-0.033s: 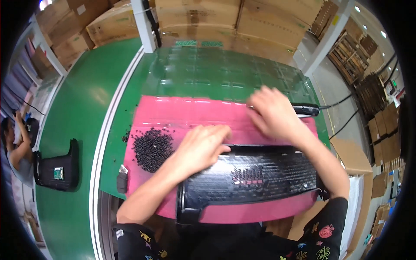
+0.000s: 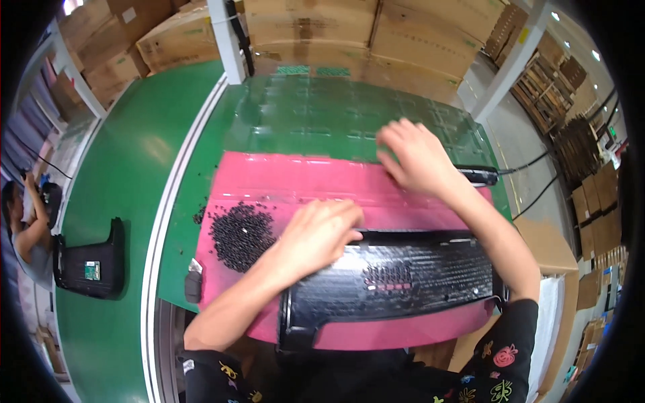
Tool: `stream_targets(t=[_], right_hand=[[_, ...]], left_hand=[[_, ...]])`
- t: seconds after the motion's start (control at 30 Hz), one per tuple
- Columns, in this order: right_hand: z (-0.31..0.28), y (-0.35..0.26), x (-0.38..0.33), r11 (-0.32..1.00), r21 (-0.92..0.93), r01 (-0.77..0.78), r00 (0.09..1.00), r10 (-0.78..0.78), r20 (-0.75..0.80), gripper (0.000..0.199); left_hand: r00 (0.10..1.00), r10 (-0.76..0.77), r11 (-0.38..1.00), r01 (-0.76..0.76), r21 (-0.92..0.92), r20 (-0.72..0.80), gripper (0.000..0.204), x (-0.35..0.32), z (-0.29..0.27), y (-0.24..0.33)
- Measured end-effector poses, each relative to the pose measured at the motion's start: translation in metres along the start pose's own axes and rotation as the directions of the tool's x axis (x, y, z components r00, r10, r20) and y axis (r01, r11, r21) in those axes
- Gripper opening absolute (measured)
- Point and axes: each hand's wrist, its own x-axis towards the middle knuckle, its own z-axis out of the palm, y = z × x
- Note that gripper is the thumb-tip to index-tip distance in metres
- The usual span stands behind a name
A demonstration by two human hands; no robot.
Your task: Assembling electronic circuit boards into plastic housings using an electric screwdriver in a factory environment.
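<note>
A long black plastic shell point(image 2: 396, 269) with a slotted patch at its middle lies on the pink mat point(image 2: 289, 171) in front of me. My left hand point(image 2: 322, 232) is closed at its upper left edge, thumb against the rim and fingers bent over. My right hand point(image 2: 416, 158) is raised over the mat's far edge, fingers loosely bent and apart from the thumb; nothing shows in it. To the left of my left hand lies a heap of small black pieces point(image 2: 240, 235), too small to name. A black corded tool point(image 2: 478, 175) lies beyond my right forearm.
A dark grey block point(image 2: 193, 285) sits at the mat's left edge. On the green surface further left lies another black shell point(image 2: 91, 269) with a circuit board, near a person point(image 2: 30, 235). Cardboard boxes point(image 2: 430, 40) stand behind; an open carton point(image 2: 547, 248) stands at the right.
My right hand has moved up and slightly left, away from the mat's surface. My left hand stays at the shell's edge. The whole view has shifted slightly.
</note>
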Motion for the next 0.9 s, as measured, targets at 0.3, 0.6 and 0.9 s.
stream_targets(t=[0.3,0.6,0.9], right_hand=[[0.143,0.078,0.175,0.875,-0.193,-0.444,0.851,0.479,0.215,0.054],[0.181,0.087,0.227,0.831,-0.333,-0.445,0.764,0.546,0.343,0.061],[0.094,0.042,0.143,0.962,0.152,-0.227,0.963,0.245,-0.115,0.070]], left_hand=[[0.999,0.033,0.999,-0.033,0.018,0.006,0.019,-0.010,0.002,-0.016],[0.998,0.063,0.996,-0.063,-0.058,-0.003,0.018,-0.008,0.003,-0.023],[0.999,0.023,1.000,-0.023,0.008,0.022,0.026,-0.010,-0.004,-0.016]])
